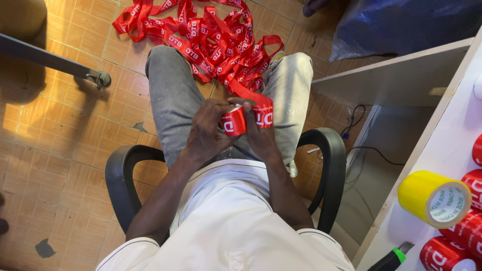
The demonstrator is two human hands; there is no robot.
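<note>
I sit in a chair and look down at my lap. My left hand [207, 129] and my right hand [259, 131] meet above my knees. Together they hold a small roll of red ribbon with white print [234, 121]. The left hand's fingers wrap the roll. The right hand pinches the strip that feeds onto it [264, 114]. That strip runs up between my legs to a loose heap of the same red ribbon [206, 35] on the tiled floor.
Black armrests [116, 165] flank me. A white desk [442, 150] on the right carries a yellow tape roll [434, 196], several red ribbon rolls [467, 231] and a cutter with a green tip [394, 257]. A metal chair leg [55, 62] lies left; a blue bag [401, 22] sits at top right.
</note>
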